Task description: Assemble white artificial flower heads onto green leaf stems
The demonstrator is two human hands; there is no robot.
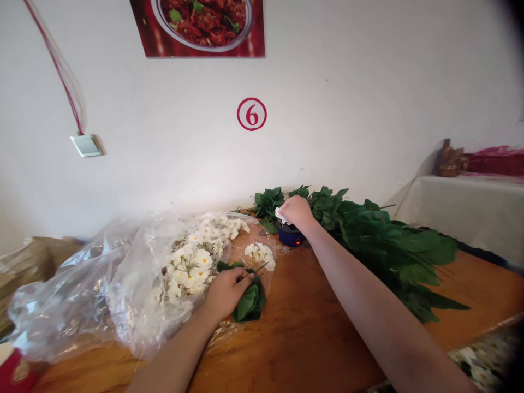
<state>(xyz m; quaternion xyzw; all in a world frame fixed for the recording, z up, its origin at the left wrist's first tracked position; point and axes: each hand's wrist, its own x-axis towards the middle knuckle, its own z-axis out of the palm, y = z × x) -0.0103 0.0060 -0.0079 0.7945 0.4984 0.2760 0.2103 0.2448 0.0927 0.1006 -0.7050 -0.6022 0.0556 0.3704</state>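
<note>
My left hand (227, 292) grips a sprig of green leaves (248, 302) at the front edge of a clear plastic bag (73, 295). Thin stems stick out past my fingers. The bag holds a mass of white flower sprays (189, 270), and a loose white flower cluster (258, 256) lies just beyond my left hand. My right hand (297, 213) pinches a small white flower (281, 216) above a dark blue round device (289, 236) with a red light. A long heap of green leafy stems (379, 240) runs along the table to the right.
The orange-brown wooden table (286, 344) meets a white wall behind it. A cloth-covered table (462, 210) stands at the right, and cardboard (28, 267) sits at the left. More white flowers (478, 363) show at the bottom right corner, and a red box (14, 371) at the bottom left.
</note>
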